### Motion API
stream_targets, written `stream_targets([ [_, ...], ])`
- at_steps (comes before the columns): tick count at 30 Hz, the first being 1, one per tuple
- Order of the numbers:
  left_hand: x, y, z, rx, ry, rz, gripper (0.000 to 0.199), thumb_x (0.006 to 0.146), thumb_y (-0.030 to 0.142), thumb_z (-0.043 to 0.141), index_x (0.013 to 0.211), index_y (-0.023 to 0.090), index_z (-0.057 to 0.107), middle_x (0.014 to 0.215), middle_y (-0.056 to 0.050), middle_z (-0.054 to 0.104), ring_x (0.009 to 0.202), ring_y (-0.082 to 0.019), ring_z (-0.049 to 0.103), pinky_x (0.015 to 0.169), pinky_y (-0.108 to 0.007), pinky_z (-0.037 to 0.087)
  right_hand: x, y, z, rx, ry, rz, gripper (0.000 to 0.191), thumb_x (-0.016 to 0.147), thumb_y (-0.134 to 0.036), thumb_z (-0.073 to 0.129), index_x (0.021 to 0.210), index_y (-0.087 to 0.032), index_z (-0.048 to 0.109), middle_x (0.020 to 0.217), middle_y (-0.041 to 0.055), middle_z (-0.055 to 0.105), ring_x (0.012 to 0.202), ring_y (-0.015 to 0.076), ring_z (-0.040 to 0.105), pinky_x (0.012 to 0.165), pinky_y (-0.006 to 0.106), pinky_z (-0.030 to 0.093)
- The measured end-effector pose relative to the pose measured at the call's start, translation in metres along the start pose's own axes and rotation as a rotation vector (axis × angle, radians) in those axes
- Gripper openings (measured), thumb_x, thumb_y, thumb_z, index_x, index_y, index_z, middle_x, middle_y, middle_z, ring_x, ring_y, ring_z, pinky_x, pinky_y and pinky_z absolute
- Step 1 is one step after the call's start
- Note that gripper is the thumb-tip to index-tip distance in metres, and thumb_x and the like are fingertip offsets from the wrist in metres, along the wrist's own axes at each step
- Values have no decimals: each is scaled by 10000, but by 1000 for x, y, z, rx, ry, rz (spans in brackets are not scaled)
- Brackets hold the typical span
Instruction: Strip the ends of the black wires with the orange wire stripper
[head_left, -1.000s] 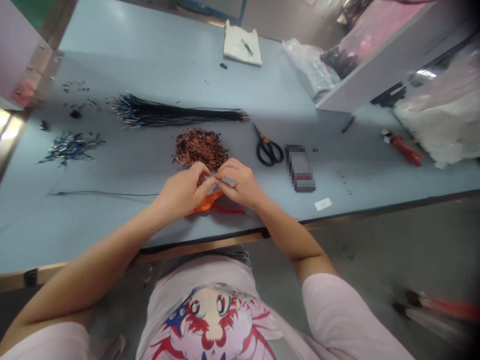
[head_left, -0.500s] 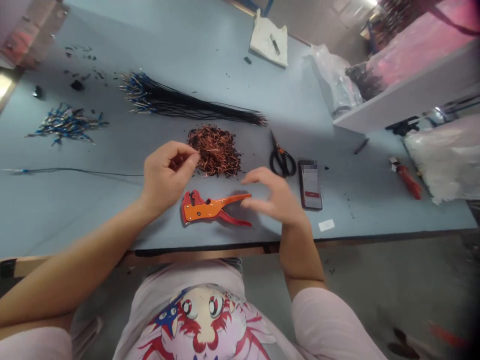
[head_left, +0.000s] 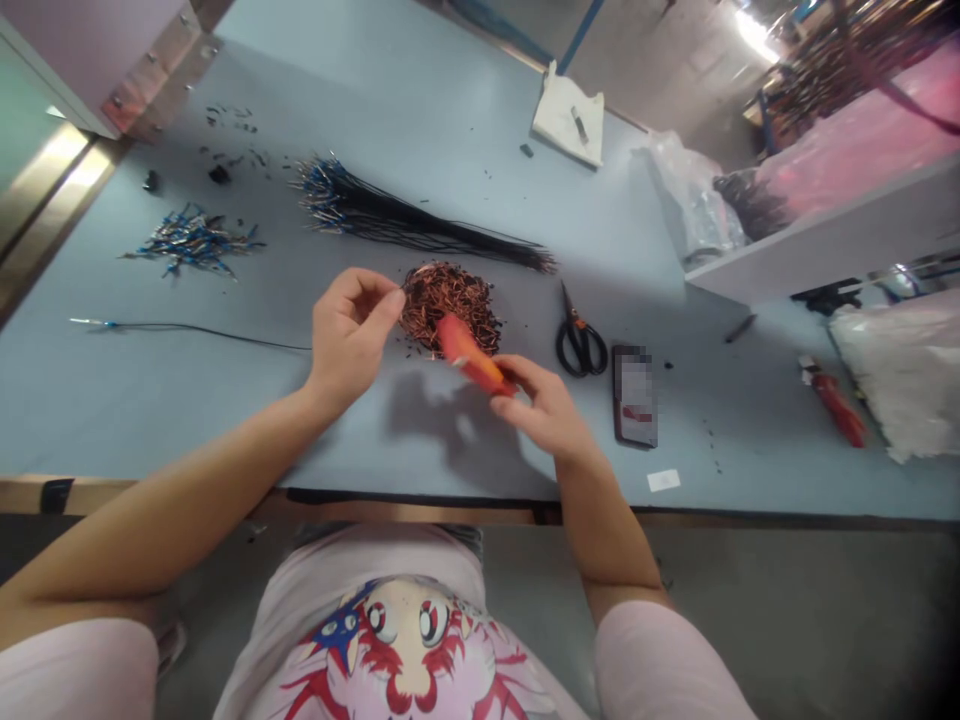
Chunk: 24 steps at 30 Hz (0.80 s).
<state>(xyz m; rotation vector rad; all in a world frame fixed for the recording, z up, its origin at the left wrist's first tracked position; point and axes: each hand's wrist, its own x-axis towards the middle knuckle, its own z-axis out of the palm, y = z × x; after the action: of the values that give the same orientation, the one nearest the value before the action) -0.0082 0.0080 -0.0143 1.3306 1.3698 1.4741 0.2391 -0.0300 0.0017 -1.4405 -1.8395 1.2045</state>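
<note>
Orange wire stripper [head_left: 471,355] now up off the desk [head_left: 225,425], gripped in right hand [head_left: 540,400], head tilted over near edge of copper wire offcuts [head_left: 448,305]. Left hand [head_left: 349,335] in narrow pinch just beside pile; can't tell if it holds a strand. Risk: loose grip drops stripper, scatters offcuts; fine strands could also snag in its jaws. Pale blue desk also has black wire bundle [head_left: 409,222], scissors [head_left: 581,345], phone [head_left: 634,395]. White shelf [head_left: 825,230] far right, grey floor [head_left: 787,620] below.
</note>
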Motion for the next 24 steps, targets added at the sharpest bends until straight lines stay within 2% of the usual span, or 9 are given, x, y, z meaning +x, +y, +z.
stream_targets([
  [2,-3,4,1,-42,0,24,78,883,271,624,846,225,574,783,7,608,687,-129,565,667,-276,481,1,2,-2,291,-12,84,357,777,-332,618,1099,-191,677,1080,91,723,992,257,670,906,430,530],
  [5,-13,10,5,-69,-43,41,76,860,270,644,824,211,613,751,13,609,667,-119,540,639,-261,458,2,2,8,730,-124,214,381,773,-378,554,1073,-170,665,1012,116,737,892,270,707,820,457,577],
  [8,-25,13,10,-85,-140,27,104,842,289,663,802,195,644,726,12,616,658,-112,534,616,-245,439,2,-1,23,957,-209,341,325,752,-340,580,1009,-155,654,899,93,729,774,238,706,776,454,599],
  [11,-33,13,14,-108,-217,-30,131,836,308,671,794,185,651,719,6,626,639,-108,528,595,-235,434,-1,-4,31,1042,-234,391,303,753,-302,702,1007,-141,670,855,54,711,730,193,687,734,397,610],
  [15,-39,12,17,-171,-288,-112,147,812,304,696,750,181,643,684,7,621,603,-101,512,557,-224,421,-8,-8,31,1080,-311,353,354,744,-325,822,1009,-128,694,850,37,702,730,174,689,730,375,621],
  [20,-45,10,20,-345,-446,-210,129,799,293,717,771,179,663,694,-11,683,627,-130,622,609,-250,519,-12,-7,30,1081,-383,302,384,758,-376,840,1009,-135,677,844,35,698,719,172,691,732,390,627],
  [24,-47,7,22,-394,-455,-196,112,777,278,732,819,180,698,722,-18,718,665,-147,667,650,-265,562,-12,-4,31,1087,-432,282,408,759,-417,839,991,-133,661,821,33,683,698,166,681,718,394,630],
])
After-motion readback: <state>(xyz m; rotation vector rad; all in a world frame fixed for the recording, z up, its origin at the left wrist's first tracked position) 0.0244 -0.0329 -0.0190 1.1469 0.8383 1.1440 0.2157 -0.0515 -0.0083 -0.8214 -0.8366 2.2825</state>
